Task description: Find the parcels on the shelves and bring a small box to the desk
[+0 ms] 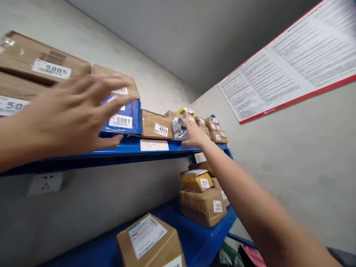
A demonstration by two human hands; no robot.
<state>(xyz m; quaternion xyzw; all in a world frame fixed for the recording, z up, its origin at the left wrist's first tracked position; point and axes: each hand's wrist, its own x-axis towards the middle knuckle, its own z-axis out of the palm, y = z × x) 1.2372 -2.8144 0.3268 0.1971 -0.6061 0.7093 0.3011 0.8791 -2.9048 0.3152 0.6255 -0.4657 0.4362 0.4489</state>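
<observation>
**A:** Head view: our left fingers [105,81] are spread wide and blurred, clamped on nothing. They hover across the flat blue plastic-wrapped parcel marked 5001 [124,119], which lies at three o'clock of our left hand [69,116] on the upper blue metal shelf [125,150].

**B:** Our right fingers [188,124] lie stretched and slightly apart. Their tips touch the crumpled grey plastic mailer bag [178,129] at ten o'clock of our right hand [195,135], with no grip closed on it.

**A:** We judge it best to steady the blue parcel with a flat left palm. We should pinch the grey bag by a loose fold, so the brown cardboard box marked 4029 [155,127] at its nine o'clock isn't nudged.

**B:** The bag looks soft and creased, wedged between that box and the small brown taped boxes [215,130]. We think it would slump when lifted.
</observation>
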